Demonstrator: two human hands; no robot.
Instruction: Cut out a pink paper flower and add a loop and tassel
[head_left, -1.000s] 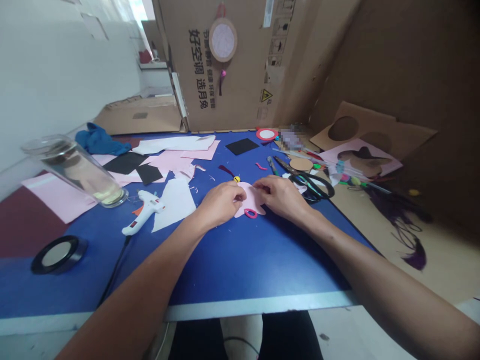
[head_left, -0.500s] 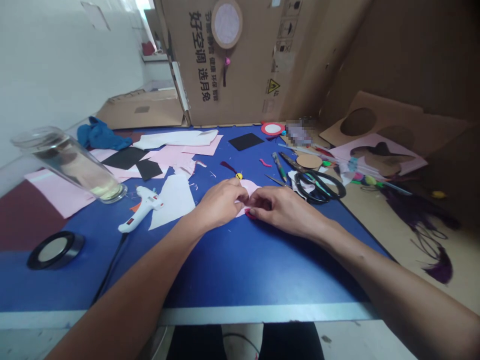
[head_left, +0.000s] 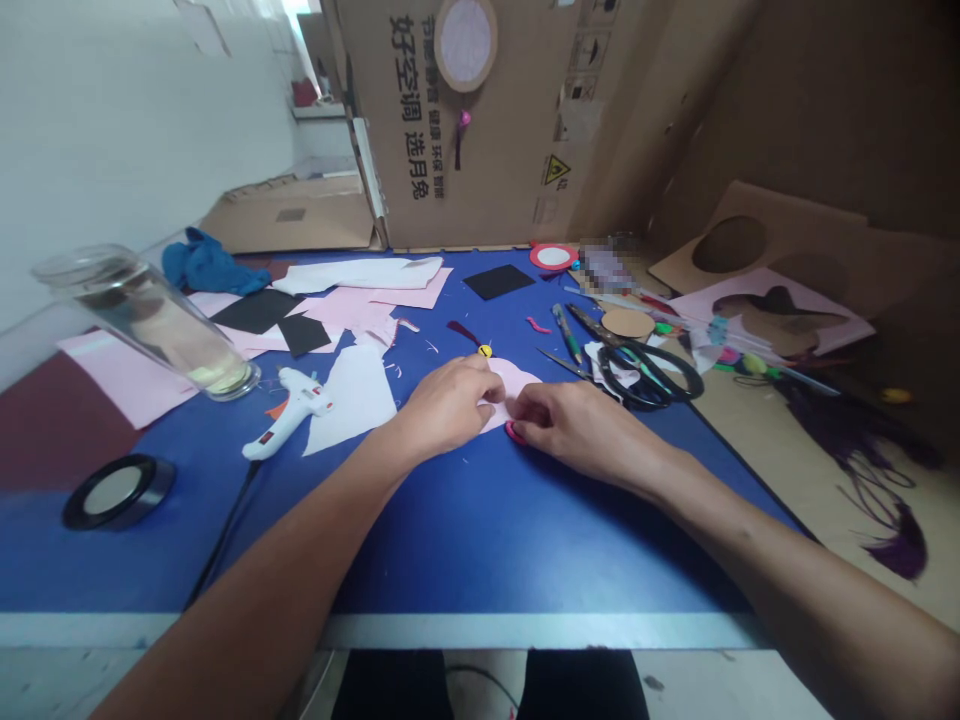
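A small pink foam cut-out (head_left: pixel 514 380) lies on the blue table top (head_left: pixel 480 520), partly hidden by both hands. My left hand (head_left: pixel 446 405) rests on its left edge with the fingers curled, pinching it. My right hand (head_left: pixel 574 425) is curled at its lower right edge, fingertips pressed on a little magenta ring-shaped piece (head_left: pixel 514 432). A small yellow bead (head_left: pixel 485 350) and a dark red strip (head_left: pixel 461 332) lie just behind the cut-out.
Black-handled scissors (head_left: pixel 645 372) lie right of my hands among small craft bits. To the left are a white glue gun (head_left: pixel 289 410) with a black cord, a glass jar (head_left: pixel 142 325), a black tape roll (head_left: pixel 116 490), and pink, white and black sheets. Cardboard boxes stand behind.
My right hand has slid from the top of the pink cut-out down to its lower edge and now covers most of the magenta ring. The camera has shifted slightly.
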